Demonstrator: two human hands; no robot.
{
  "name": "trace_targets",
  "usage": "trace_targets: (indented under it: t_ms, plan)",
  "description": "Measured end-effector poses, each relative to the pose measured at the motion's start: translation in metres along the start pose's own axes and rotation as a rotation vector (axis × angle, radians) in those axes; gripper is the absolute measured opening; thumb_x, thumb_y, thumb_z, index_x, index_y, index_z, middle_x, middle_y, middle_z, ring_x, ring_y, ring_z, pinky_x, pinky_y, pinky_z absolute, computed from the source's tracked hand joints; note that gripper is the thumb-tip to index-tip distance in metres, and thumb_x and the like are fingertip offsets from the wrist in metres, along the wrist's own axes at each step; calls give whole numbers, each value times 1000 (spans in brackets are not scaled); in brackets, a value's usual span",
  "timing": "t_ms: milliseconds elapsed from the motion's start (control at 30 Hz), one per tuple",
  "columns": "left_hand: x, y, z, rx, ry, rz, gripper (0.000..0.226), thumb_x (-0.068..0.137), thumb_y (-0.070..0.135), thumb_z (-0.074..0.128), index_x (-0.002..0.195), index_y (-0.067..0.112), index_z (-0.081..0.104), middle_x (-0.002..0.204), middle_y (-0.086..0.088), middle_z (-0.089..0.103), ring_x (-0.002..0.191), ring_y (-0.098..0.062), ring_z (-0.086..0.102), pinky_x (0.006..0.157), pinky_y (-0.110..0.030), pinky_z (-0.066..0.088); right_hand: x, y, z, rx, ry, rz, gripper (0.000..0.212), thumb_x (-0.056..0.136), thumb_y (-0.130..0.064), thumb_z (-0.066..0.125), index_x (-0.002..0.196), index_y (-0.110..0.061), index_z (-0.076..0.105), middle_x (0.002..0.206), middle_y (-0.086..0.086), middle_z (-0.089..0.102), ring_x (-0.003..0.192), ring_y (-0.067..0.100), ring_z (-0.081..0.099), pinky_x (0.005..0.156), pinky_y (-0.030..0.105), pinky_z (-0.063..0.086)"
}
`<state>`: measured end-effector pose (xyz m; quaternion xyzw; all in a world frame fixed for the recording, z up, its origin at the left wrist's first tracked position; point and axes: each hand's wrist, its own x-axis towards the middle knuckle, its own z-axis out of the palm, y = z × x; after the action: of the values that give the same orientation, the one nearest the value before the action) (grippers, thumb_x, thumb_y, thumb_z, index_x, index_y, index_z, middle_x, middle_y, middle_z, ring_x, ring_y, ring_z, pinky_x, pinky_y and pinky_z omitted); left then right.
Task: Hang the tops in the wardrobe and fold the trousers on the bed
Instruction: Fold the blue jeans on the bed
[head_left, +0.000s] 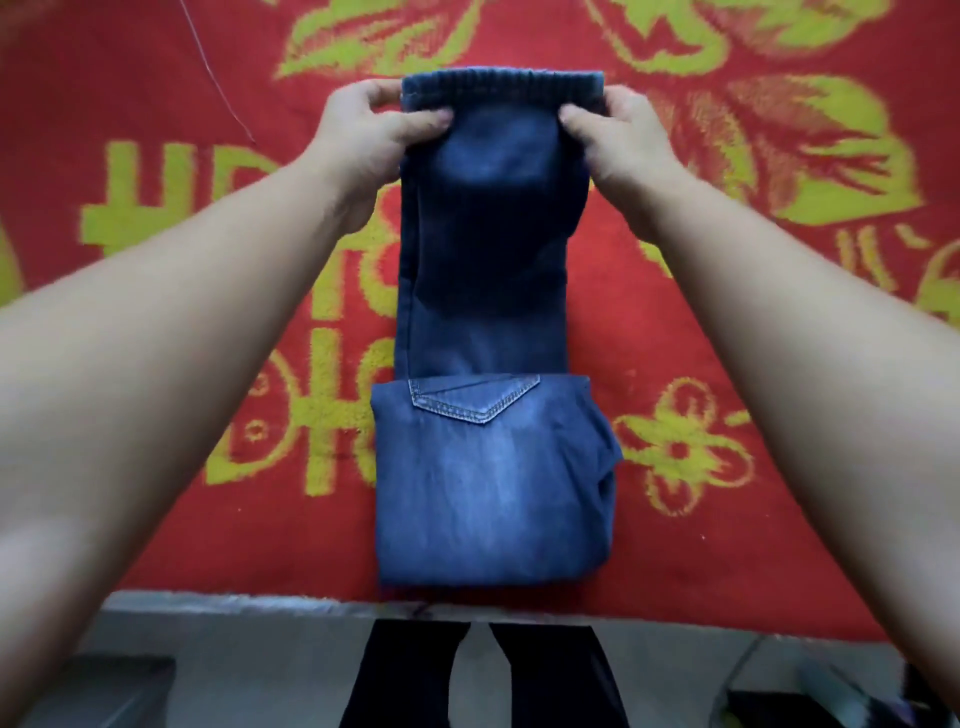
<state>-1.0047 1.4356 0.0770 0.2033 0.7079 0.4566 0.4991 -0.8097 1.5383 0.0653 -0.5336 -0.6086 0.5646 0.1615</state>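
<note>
A pair of blue denim trousers (488, 457) lies lengthwise on the red bed cover (156, 104), folded into a narrow strip. Its near part, showing a stitched back pocket, rests flat by the bed's front edge. The far part with the ribbed waistband is raised off the cover. My left hand (363, 130) pinches the left side of that far end, thumb on top. My right hand (618, 130) pinches its right side the same way. Both forearms reach forward on either side of the trousers.
The bed cover is red with yellow-green leaf and letter patterns and fills most of the view. A thin dark cord (218, 78) lies on it at the far left. Below the bed's front edge (260, 603) are grey floor tiles and my dark trouser legs (415, 675).
</note>
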Motion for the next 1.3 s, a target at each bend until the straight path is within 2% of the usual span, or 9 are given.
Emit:
trace_targets:
  t_ms: [133, 233, 433, 633, 767, 933, 1133, 1233, 1300]
  plan:
    - [-80, 12, 3, 3, -25, -20, 7, 66, 12, 66, 72, 16, 67, 64, 3, 61, 58, -12, 55, 60, -27, 41, -74, -23, -3, -39, 63, 24, 20, 77, -28, 50, 58, -25, 50, 49, -17, 42, 47, -1, 35, 48, 21, 30]
    - [-141, 1, 5, 62, -37, -26, 9, 63, 15, 56, 71, 15, 61, 52, 9, 49, 47, -7, 44, 50, -22, 34, -135, -20, -5, -91, 19, 16, 19, 71, -35, 46, 56, -22, 49, 51, -15, 38, 52, 2, 35, 53, 28, 28]
    - [-243, -72, -5, 442, -204, 65, 25, 63, 21, 55, 84, 13, 66, 69, -2, 58, 65, -16, 52, 62, -30, 43, -254, 28, 0, -272, -108, 35, 27, 67, -36, 51, 85, -31, 72, 85, -6, 74, 78, 6, 64, 75, 25, 48]
    - [-304, -171, -16, 1090, -422, 340, 28, 72, 23, 68, 98, 13, 67, 88, -6, 53, 88, -29, 52, 74, -39, 45, -333, 107, 15, -900, -467, -258, 33, 69, -32, 71, 98, -16, 70, 86, 4, 57, 85, 31, 57, 71, 35, 48]
    - [-318, -209, -2, 1250, -406, 516, 26, 73, 15, 69, 97, 5, 65, 90, -14, 54, 82, -34, 50, 73, -43, 42, -351, 146, 25, -1118, -466, -370, 37, 68, -24, 76, 102, -12, 69, 91, 12, 58, 85, 34, 55, 68, 42, 45]
    - [-324, -232, -1, 1496, -679, 334, 63, 80, 39, 55, 137, 14, 46, 127, -7, 46, 123, -28, 39, 110, -38, 23, -361, 164, 30, -1371, -651, -323, 76, 76, -48, 62, 144, -16, 45, 122, 10, 47, 118, 33, 42, 101, 43, 36]
    - [-296, -206, 3, 888, -124, 47, 24, 91, 40, 55, 100, 20, 66, 100, 0, 67, 99, -25, 59, 84, -37, 47, -336, 147, 29, -933, -336, -112, 41, 89, -61, 55, 109, -29, 72, 101, 4, 59, 103, 28, 52, 89, 38, 40]
    - [-271, -202, 4, 706, 227, -179, 51, 79, 58, 67, 107, 18, 52, 108, 1, 52, 109, -24, 50, 92, -38, 42, -312, 144, 27, -865, -27, 30, 55, 80, -72, 59, 103, -22, 64, 106, 5, 56, 105, 28, 51, 90, 41, 40]
    - [-253, -203, 3, 553, 268, -356, 82, 70, 62, 75, 125, 13, 40, 128, -5, 43, 125, -24, 41, 106, -37, 34, -297, 143, 30, -752, 131, 144, 76, 70, -76, 67, 120, -19, 54, 120, 7, 50, 117, 29, 45, 100, 41, 35]
